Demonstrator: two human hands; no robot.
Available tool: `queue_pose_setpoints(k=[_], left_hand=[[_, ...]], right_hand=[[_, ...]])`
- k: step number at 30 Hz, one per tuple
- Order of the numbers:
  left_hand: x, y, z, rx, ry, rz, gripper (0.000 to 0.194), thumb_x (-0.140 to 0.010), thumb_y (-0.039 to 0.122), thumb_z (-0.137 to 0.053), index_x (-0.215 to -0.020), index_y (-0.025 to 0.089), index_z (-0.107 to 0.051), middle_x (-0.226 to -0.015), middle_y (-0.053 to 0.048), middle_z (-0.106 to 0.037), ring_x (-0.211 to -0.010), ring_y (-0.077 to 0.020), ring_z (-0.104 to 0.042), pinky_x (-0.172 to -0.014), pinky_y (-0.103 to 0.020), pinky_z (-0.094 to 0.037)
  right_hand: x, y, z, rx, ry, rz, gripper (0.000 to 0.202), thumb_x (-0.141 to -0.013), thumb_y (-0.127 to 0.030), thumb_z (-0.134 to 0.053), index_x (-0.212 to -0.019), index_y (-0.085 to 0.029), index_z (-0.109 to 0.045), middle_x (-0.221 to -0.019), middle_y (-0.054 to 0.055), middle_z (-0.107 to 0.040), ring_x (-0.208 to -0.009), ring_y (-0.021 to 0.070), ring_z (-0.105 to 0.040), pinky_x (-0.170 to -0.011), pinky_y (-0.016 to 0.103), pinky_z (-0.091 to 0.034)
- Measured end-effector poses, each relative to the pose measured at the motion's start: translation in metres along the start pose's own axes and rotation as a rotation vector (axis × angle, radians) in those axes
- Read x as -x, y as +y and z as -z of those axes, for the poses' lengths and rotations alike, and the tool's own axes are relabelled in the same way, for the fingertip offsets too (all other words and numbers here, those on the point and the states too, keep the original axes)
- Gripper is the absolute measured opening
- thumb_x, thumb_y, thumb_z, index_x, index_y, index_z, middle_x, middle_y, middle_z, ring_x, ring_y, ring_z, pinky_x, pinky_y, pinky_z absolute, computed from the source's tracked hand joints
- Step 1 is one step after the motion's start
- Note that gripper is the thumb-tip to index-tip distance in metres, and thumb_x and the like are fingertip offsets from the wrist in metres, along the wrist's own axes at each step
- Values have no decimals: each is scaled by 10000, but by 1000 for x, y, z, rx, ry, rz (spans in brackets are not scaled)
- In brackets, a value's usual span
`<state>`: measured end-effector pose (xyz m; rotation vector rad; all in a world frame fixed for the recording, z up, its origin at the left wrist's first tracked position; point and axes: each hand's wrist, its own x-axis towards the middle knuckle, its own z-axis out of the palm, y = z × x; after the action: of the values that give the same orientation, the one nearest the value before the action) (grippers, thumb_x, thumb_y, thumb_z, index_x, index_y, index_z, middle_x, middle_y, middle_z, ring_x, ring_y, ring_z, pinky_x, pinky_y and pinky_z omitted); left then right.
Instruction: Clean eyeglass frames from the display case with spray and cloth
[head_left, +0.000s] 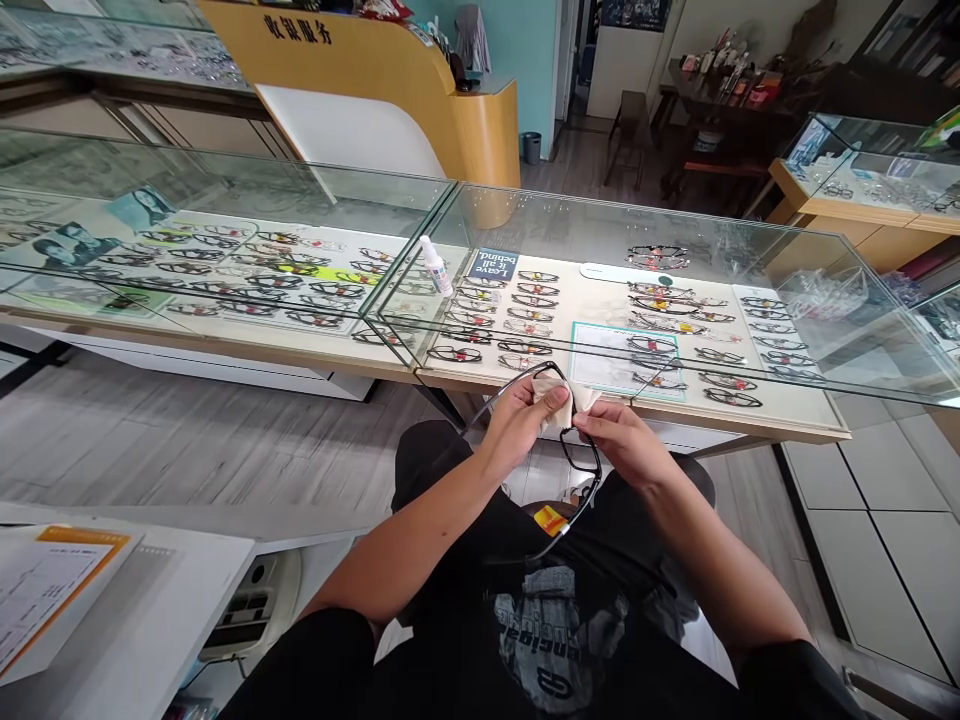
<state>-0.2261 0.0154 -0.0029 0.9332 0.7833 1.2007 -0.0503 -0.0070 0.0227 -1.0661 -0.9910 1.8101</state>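
A pair of black-framed eyeglasses (598, 470) is held in front of me, just short of the display case, with both temples spread out. My left hand (521, 415) pinches a cream cleaning cloth (553, 402) around one lens, thumb on the near side. At the bridge, my right hand (619, 435) grips the frame with thumb and fingers, close to the cloth's other end. The second lens hangs uncovered below the right fingers. Part of the frame is hidden under the cloth.
Glass display cases (780, 260) with rows of eyeglasses stretch across in front of me. On the glass stands a white spray bottle (435, 268). To the left is a white desk (187, 570) with papers (52, 590). A wooden counter (480, 130) stands behind the cases.
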Motion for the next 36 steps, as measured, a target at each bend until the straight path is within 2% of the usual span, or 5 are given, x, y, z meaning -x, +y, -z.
queue_pose_setpoints(k=[5, 13, 23, 27, 36], left_hand=[[1, 3, -4, 11, 16, -10, 491, -885, 621, -809, -786, 163, -661, -663, 5, -615, -599, -107, -524, -615, -254, -412], [5, 24, -11, 181, 82, 40, 465, -728, 511, -971, -821, 157, -684, -750, 11, -636, -694, -104, -579, -662, -228, -482], [5, 12, -6, 165, 68, 62, 490, -756, 552, -943, -875, 157, -678, -716, 19, -638, -626, -94, -575, -575, -218, -479], [6, 17, -8, 146, 15, 98, 479, -740, 497, -964, -909, 152, -678, -745, 5, -664, -616, -108, -587, -534, -231, -469], [4, 29, -2, 170, -164, 235, 440, -657, 279, -1021, -952, 142, -725, -857, -30, -727, -749, -129, -662, -701, -251, -527]], right_hand=[[-3, 10, -1, -49, 0, 34, 364, -666, -521, -984, -770, -222, -803, -794, 24, -758, -763, 161, -601, -805, 319, -461], [0, 18, -1, -84, 7, 43, 380, -687, -551, -957, -792, -210, -826, -769, 31, -710, -676, 145, -464, -731, 327, -414], [4, 23, -12, -125, -30, 60, 341, -696, -507, -967, -748, -222, -787, -738, 32, -712, -761, 184, -581, -822, 342, -467], [5, 22, -14, -155, -36, 64, 330, -714, -487, -957, -736, -215, -772, -730, 26, -687, -719, 167, -536, -780, 329, -457], [4, 21, -10, -154, 48, 48, 376, -691, -542, -949, -720, -208, -777, -650, 3, -587, -623, 140, -445, -653, 311, -414]])
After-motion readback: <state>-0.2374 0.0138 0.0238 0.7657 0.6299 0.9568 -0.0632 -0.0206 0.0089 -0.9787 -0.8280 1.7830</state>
